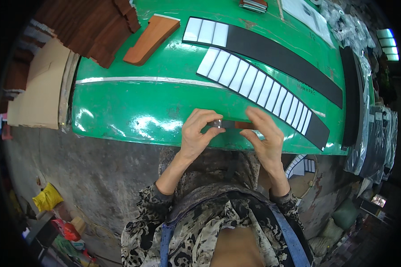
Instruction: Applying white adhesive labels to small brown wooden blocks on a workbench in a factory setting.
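Observation:
My left hand (196,133) is above the near edge of the green table, with thumb and fingers closed on one end of a small dark strip. The strip's brown part (239,125) stretches toward my right hand (268,135); a shiny spot shows at the left fingertips. My right hand's thumb and fingers stand apart around the strip's other end, slightly blurred. Beyond the hands lie two long black strips: a nearer one (254,84) lined with several white pads, and a farther one (280,55) with a few white pads at its left end.
A brown wooden piece (151,40) lies near a stack of brown pieces (89,26) at the far left. Cardboard (40,84) stands left of the green table (120,107). Black panels (352,98) and plastic-wrapped goods (378,133) line the right side. A yellow bag (48,197) is on the floor.

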### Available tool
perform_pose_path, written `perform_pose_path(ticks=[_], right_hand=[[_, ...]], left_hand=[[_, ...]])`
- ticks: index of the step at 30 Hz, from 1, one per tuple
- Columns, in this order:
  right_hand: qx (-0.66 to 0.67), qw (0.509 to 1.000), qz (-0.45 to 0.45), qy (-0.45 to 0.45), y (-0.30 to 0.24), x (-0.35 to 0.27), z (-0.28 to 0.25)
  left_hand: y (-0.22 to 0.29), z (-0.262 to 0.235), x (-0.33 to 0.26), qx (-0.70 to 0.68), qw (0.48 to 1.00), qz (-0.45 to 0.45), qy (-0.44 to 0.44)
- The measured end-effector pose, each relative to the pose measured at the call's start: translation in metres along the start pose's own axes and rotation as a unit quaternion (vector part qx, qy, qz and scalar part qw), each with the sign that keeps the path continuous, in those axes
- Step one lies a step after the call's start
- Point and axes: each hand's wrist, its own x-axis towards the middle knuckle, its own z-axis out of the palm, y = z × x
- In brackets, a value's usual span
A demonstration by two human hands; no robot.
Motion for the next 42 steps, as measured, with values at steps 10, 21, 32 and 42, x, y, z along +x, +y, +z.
perform_pose_path(ticks=[10,21,32,42], right_hand=[[-0.134,0.975,-0.173,0.042,0.004,-0.012,0.018],[0.052,0.989,-0.124,-0.058,-0.006,0.016,-0.022],[-0.155,0.974,-0.153,-0.065,0.085,0.174,0.002],[-0.237,0.938,-0.178,-0.178,0.104,0.212,0.021]], left_hand=[[0.007,0.003,0.004,0.193,0.962,0.192,0.014],[0.009,0.000,0.004,0.221,0.960,0.169,-0.041],[0.000,0.004,0.002,0.247,0.944,0.216,-0.035],[0.001,-0.001,0.003,0.237,0.949,0.199,-0.058]])
